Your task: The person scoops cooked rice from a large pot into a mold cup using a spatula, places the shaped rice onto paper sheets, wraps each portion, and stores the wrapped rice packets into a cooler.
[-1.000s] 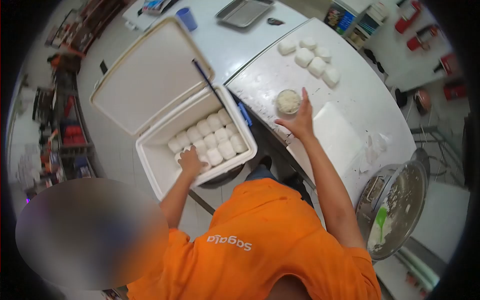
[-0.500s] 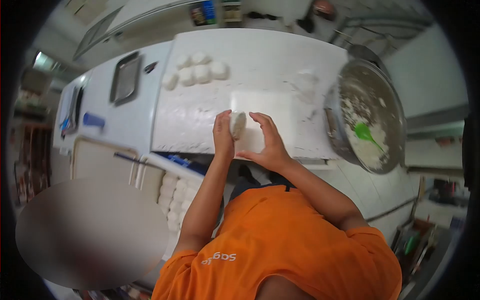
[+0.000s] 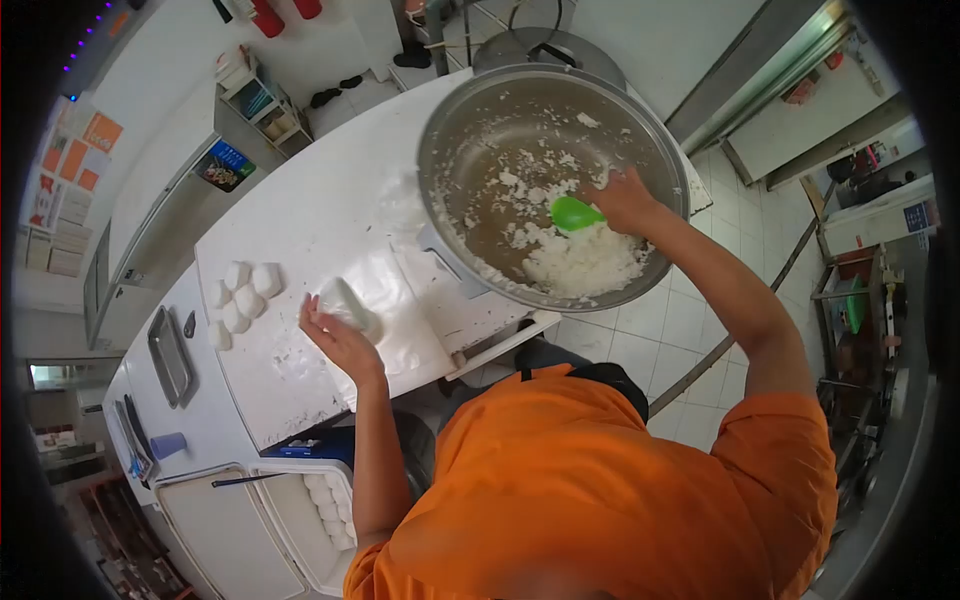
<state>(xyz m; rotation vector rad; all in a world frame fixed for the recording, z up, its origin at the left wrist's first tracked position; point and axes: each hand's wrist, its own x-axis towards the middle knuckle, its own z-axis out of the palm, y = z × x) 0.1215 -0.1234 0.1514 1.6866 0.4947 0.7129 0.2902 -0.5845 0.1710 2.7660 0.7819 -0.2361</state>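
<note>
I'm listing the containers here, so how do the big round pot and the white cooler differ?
The pot is round and grey-rimmed, while the cooler is white and boxy, with a hinged lid standing open. The pot holds loose white rice and a green spoon; the cooler holds rounded white pieces. The right hand is inside the pot, but no hand is in the cooler. Both are open.

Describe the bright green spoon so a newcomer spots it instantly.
Find the white table, then the large round grey metal pot at its end. Inside, by the right hand, is the round-headed green spoon, the pot's only green thing amid white crumbs.
</note>
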